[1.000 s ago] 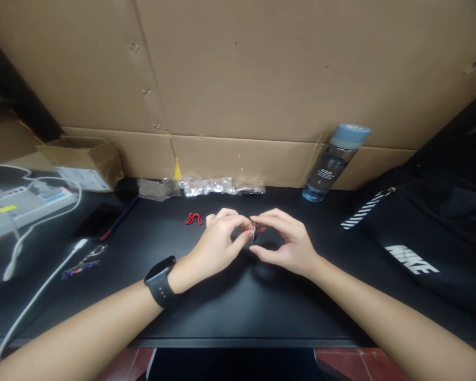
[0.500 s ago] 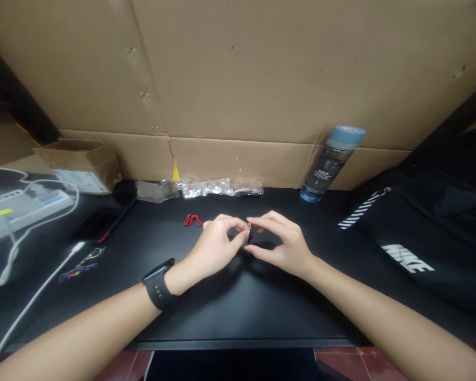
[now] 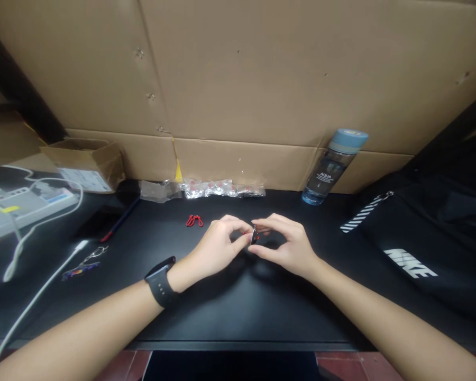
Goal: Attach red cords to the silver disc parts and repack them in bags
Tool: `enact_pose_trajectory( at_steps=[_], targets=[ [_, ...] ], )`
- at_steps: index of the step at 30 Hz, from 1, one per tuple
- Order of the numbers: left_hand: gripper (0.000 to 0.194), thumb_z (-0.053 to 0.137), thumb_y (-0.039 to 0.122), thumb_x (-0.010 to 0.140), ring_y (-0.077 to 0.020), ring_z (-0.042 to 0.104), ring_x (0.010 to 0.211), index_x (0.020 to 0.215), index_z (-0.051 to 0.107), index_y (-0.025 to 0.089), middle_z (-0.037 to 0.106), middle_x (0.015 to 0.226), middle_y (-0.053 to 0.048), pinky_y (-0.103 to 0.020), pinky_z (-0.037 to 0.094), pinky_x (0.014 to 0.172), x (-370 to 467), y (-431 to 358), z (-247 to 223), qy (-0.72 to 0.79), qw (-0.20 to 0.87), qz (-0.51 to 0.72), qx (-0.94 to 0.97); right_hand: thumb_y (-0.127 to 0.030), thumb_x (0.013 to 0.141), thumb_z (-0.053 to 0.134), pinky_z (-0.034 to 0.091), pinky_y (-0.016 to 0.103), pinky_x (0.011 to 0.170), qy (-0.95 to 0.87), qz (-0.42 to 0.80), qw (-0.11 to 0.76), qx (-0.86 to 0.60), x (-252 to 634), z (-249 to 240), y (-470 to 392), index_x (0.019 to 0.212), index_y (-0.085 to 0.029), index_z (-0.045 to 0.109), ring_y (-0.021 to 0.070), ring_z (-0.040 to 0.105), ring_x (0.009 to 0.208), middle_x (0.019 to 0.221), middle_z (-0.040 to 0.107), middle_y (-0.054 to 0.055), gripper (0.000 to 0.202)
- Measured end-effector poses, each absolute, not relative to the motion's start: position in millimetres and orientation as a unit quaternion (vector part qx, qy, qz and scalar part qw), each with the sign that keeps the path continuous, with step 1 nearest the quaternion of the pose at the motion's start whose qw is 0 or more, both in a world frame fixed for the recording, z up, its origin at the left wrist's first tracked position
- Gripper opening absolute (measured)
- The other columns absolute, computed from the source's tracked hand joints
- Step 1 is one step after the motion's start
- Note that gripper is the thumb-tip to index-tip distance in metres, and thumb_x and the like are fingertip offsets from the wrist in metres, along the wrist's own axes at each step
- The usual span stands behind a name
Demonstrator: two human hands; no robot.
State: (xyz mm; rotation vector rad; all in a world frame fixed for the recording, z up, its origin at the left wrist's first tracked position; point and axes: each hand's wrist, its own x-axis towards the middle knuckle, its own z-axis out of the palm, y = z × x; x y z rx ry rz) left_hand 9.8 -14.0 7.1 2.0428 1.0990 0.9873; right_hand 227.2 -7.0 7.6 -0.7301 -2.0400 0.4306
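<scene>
The left hand point(image 3: 222, 241) was closed to a pinch, thumb and forefinger nearly meeting on a small bit of soft-looking red material point(image 3: 244, 232). The right hand point(image 3: 287, 243) faced it in an open curve, thumb below and forefinger above, gripping a small, thin, dark piece with a pale edge point(image 3: 254, 234) by its rims. That piece stood on edge between the two hands, above the black desk point(image 3: 238, 317), its left face touching the left fingertips. A red spot showed on its right side too, inside the curve of the right hand; whether it joined the red at the left could not be told.

The step in hand looked like working the red material at or through the piece. The next move seemed to call for the right hand to keep the piece steady by its rims while the left guided the red end precisely, without bending it aside.

Just beyond the left hand's knuckles, to their left, lay looped red cords point(image 3: 194, 220); farther beyond were clear, shiny plastic packets point(image 3: 208, 188).
</scene>
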Motion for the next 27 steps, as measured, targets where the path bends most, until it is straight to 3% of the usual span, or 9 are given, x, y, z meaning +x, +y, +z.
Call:
enact_pose_trajectory(
  at_steps=[4, 6, 8, 12, 19, 23, 27],
  targets=[
    [0.03, 0.055, 0.043, 0.104, -0.0225, 0.069, 0.106, 0.102, 0.077, 0.023, 0.077, 0.108, -0.004, -0.037, 0.051, 0.098, 5.7, -9.5, 7.2, 0.383, 0.359, 0.384, 0.76, -0.031, 0.08, 0.089, 0.06, 0.034, 0.071, -0.824, 0.159, 0.463, -0.287, 229.1, 9.5, -5.0, 0.122, -0.026, 0.074, 0.0197, 0.069, 0.081, 0.095, 0.075, 0.005, 0.046],
    [0.03, 0.061, 0.046, 0.102, -0.0234, 0.069, 0.114, 0.116, 0.072, 0.023, 0.076, 0.12, -0.007, -0.039, 0.051, 0.103, 4.2, -7.9, 6.9, 0.37, 0.405, 0.392, 0.739, -0.029, 0.081, 0.088, 0.06, 0.034, 0.071, -0.826, 0.148, 0.463, -0.285, 229.6, 10.4, -4.8, 0.124, -0.026, 0.073, 0.0199, 0.069, 0.082, 0.097, 0.075, 0.005, 0.045],
    [0.042, 0.072, 0.045, 0.095, -0.0249, 0.067, 0.123, 0.13, 0.064, 0.022, 0.072, 0.131, -0.011, -0.042, 0.05, 0.107, 3.6, -7.1, 5.5, 0.363, 0.45, 0.395, 0.714, -0.028, 0.082, 0.086, 0.06, 0.035, 0.073, -0.833, 0.142, 0.455, -0.28, 229.5, 10.5, -5.0, 0.125, -0.026, 0.072, 0.0207, 0.069, 0.086, 0.101, 0.075, 0.006, 0.045],
    [0.062, 0.082, 0.037, 0.086, -0.0239, 0.068, 0.12, 0.139, 0.053, 0.022, 0.073, 0.126, -0.012, -0.045, 0.05, 0.109, 3.9, -6.7, 1.1, 0.361, 0.489, 0.391, 0.691, -0.028, 0.086, 0.083, 0.061, 0.038, 0.082, -0.851, 0.129, 0.441, -0.254, 228.4, 7.8, -4.6, 0.126, -0.026, 0.071, 0.0225, 0.071, 0.093, 0.107, 0.076, 0.008, 0.042],
    [0.051, 0.075, 0.03, 0.091, -0.0205, 0.071, 0.109, 0.135, 0.053, 0.021, 0.067, 0.126, -0.012, -0.042, 0.058, 0.102, 4.6, -5.3, -4.6, 0.35, 0.49, 0.419, 0.68, -0.029, 0.088, 0.08, 0.06, 0.046, 0.098, -0.861, 0.116, 0.425, -0.253, 231.2, 4.6, 1.3, 0.133, -0.026, 0.065, 0.027, 0.07, 0.112, 0.123, 0.074, 0.011, 0.048],
    [0.04, 0.072, 0.024, 0.092, -0.0235, 0.063, 0.124, 0.13, 0.057, 0.023, 0.058, 0.139, -0.012, -0.041, 0.061, 0.101, 7.2, -6.6, -7.4, 0.335, 0.476, 0.439, 0.684, -0.021, 0.091, 0.071, 0.06, 0.044, 0.093, -0.847, 0.114, 0.43, -0.29, 233.6, 6.1, 2.9, 0.118, -0.026, 0.071, 0.0258, 0.069, 0.106, 0.116, 0.073, 0.01, 0.027],
    [0.039, 0.073, 0.018, 0.09, -0.0245, 0.058, 0.13, 0.126, 0.061, 0.025, 0.055, 0.135, -0.01, -0.04, 0.062, 0.1, 10.4, -11.7, -6.1, 0.304, 0.486, 0.448, 0.686, -0.019, 0.091, 0.07, 0.059, 0.041, 0.089, -0.848, 0.1, 0.431, -0.291, 232.5, 5.5, 2.1, 0.106, -0.026, 0.074, 0.0245, 0.07, 0.1, 0.111, 0.073, 0.008, 0.017]
  ],
)
